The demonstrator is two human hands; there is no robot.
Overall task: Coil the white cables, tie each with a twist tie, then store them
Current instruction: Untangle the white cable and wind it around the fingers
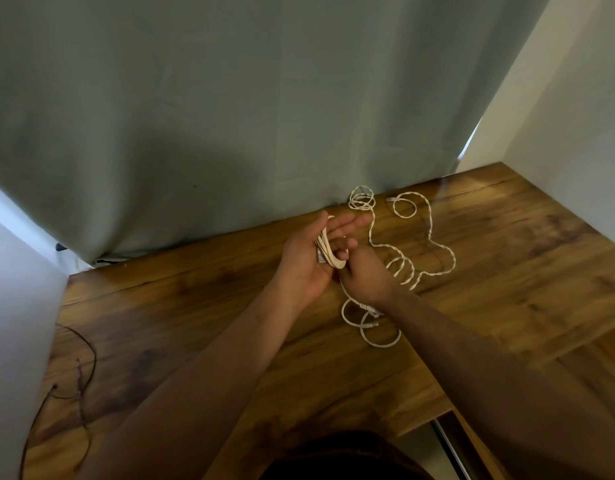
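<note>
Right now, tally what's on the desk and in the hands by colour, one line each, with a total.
White: 2, the coil wound round the left hand with the right hand gripping its strand, and the loose white cable on the wooden desk.
Dark: 1, a thin wire at the desk's left edge.
Total: 3

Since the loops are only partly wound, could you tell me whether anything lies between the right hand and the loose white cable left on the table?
Nothing visible does. The right hand already pinches the white cable beside the coil wrapped on the left hand. The slack trails across bare wooden table, tangled only in its own loops.
</note>
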